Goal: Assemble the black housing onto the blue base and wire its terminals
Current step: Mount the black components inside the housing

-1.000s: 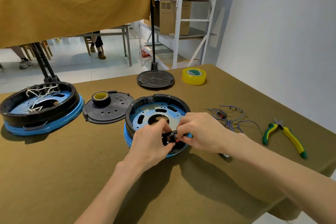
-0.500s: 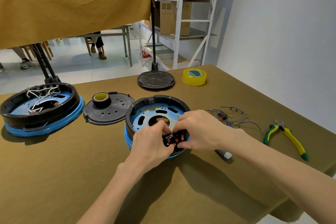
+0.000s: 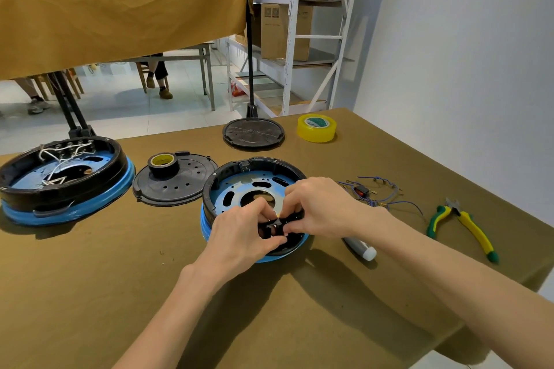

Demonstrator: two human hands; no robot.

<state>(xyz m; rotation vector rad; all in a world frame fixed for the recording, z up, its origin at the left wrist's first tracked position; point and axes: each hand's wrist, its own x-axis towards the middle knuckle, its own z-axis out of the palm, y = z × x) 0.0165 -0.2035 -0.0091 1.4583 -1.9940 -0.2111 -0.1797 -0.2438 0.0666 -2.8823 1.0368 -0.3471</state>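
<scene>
The black housing sat seated on the blue base near the middle of the olive-covered table, its blue inner plate showing through the open top. Both hands met at the near rim: the left hand and the right hand each pinched a small black terminal part between fingertips (what it was exactly, too hidden to tell). To the left stood a second assembled unit with white wires inside. A black perforated lid carried a roll of black tape. Right of the housing lay blue wires, green-yellow pliers and, just beside the right wrist, a white-tipped tube. Yellow tape rested further back.
</scene>
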